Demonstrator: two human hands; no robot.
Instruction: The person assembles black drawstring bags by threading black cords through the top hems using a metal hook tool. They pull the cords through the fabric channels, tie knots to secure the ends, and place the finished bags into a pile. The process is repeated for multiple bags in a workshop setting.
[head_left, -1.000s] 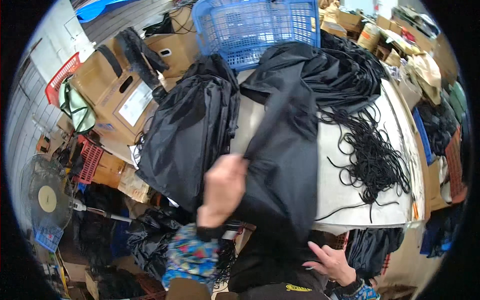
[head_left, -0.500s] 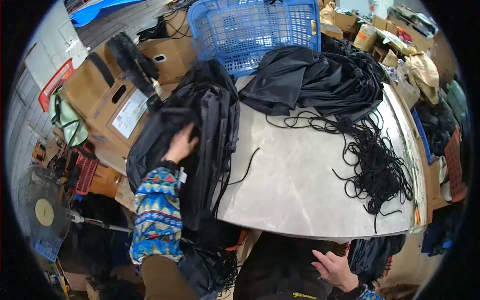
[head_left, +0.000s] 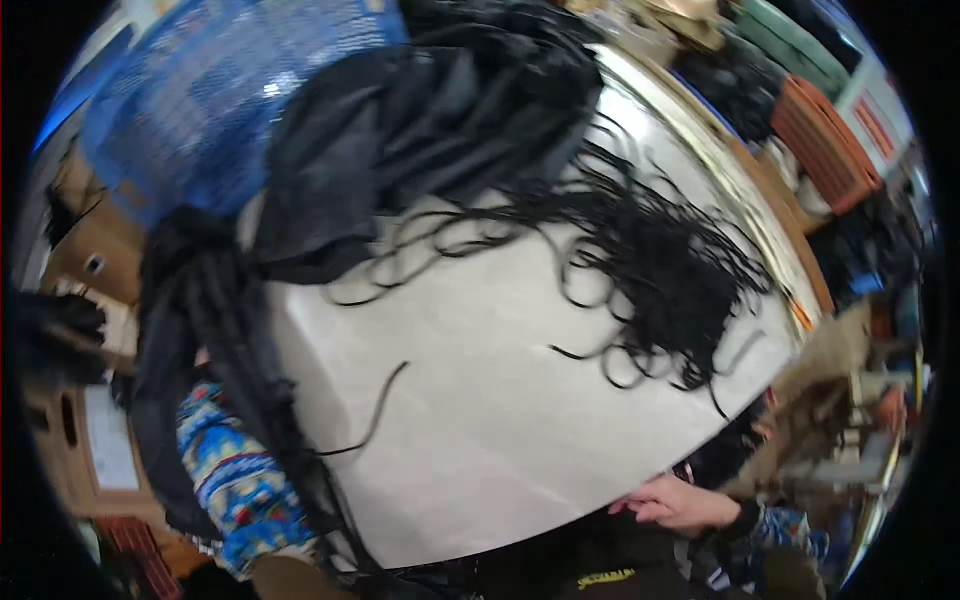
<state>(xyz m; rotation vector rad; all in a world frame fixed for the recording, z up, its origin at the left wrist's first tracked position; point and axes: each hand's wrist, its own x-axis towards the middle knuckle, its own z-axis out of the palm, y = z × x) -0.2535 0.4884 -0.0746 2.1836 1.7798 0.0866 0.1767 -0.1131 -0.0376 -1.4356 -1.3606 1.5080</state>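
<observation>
My left hand (head_left: 203, 356) is almost wholly covered by black fabric (head_left: 225, 310) draped over the left side of the table; its fingers do not show. The patterned blue sleeve of that arm lies against the cloth. By the table's front edge is my right hand (head_left: 680, 503), with loosely bent fingers pointing left and nothing visible in them. A larger heap of black fabric (head_left: 430, 130) lies at the back of the table. From it a tangle of black cord (head_left: 670, 280) spreads over the right side. One loose cord end (head_left: 388, 395) sticks out from the left cloth.
The pale table (head_left: 470, 420) has a curved front edge. Behind it stands a blue plastic basket (head_left: 215, 110). Cardboard boxes (head_left: 110, 430) are at the left. An orange-red crate (head_left: 825, 140) stands beyond the table at the far right.
The view has swung to the right, so the table things sit further left. My left hand has gone from on top of the black fabric to mostly hidden by it. My right hand now meets the table edge.
</observation>
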